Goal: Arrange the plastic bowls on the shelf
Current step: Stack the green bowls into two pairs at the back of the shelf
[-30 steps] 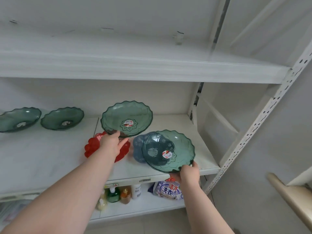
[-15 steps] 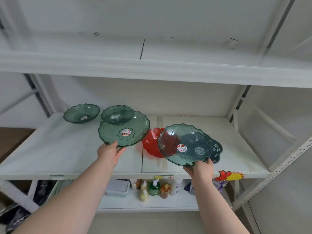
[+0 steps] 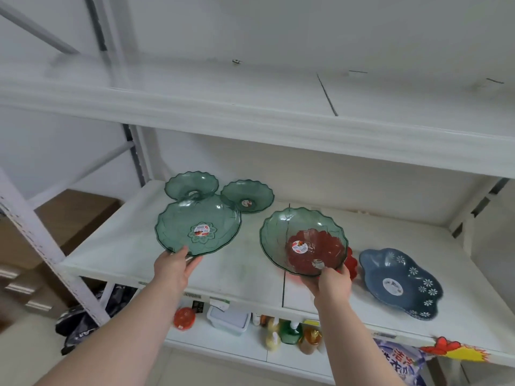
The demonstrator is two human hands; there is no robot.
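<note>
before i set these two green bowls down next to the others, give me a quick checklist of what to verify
1. Left hand grips its green bowl at the near rim: ok.
2. Right hand grips the second green bowl: ok.
3. Bare shelf in front of the two back green bowls: ok.
4. Red bowl sits under the right-hand bowl, blocking a straight drop: not ok.
5. Blue bowl is clear of both hands: ok.
6. Held bowls level: cannot tell.

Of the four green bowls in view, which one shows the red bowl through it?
The green bowl in the right hand, at. The red bowl shows through its clear base; the left hand's bowl and the two at the back show only white shelf.
</note>
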